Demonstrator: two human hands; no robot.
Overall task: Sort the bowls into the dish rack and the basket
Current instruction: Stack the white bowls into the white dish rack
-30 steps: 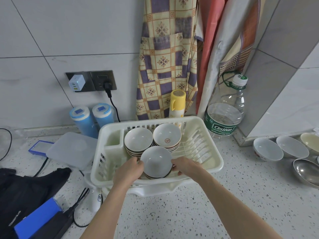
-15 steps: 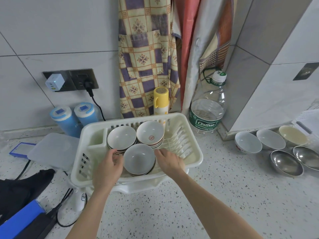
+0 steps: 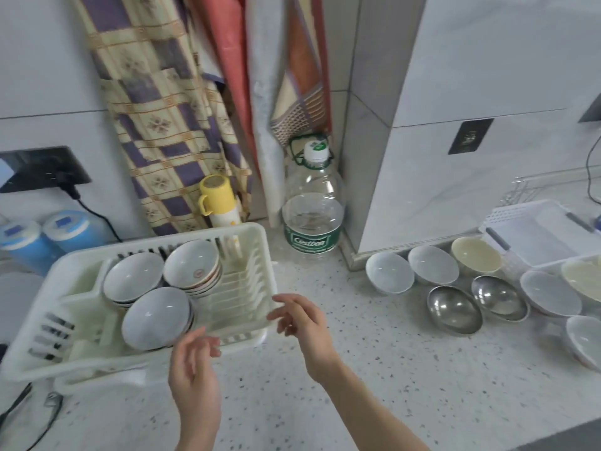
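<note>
Starting on the far side of the left hand [image 3: 195,372]: the white dish rack [image 3: 247,340] sits just up and to its left, already carrying three stacks of ceramic bowls. The nearest stack [image 3: 156,317] is right beside the fingertips, not touching as far as I can see. Both hands are empty with loose, spread fingers; the right hand [image 3: 302,323] hovers by the rack's right corner.

Well off to the right of the right hand there's the unsorted bunch on the counter: pale ceramic bowls [image 3: 390,273] along the wall, two steel bowls [image 3: 453,309] in front of them, more ceramic ones running off the edge of the view. Past those, up against the wall, is a shallow white basket [image 3: 533,236].

Handling-wise, I'd guess the ceramic ones are on the heavy side, glazed so a bit slick, and they'll chip if knocked together, so thumb over the rim with fingers under the foot, one at a time. The steel ones look light and tough but smooth and rounded, likely to skate around; pinch the rim.
</note>
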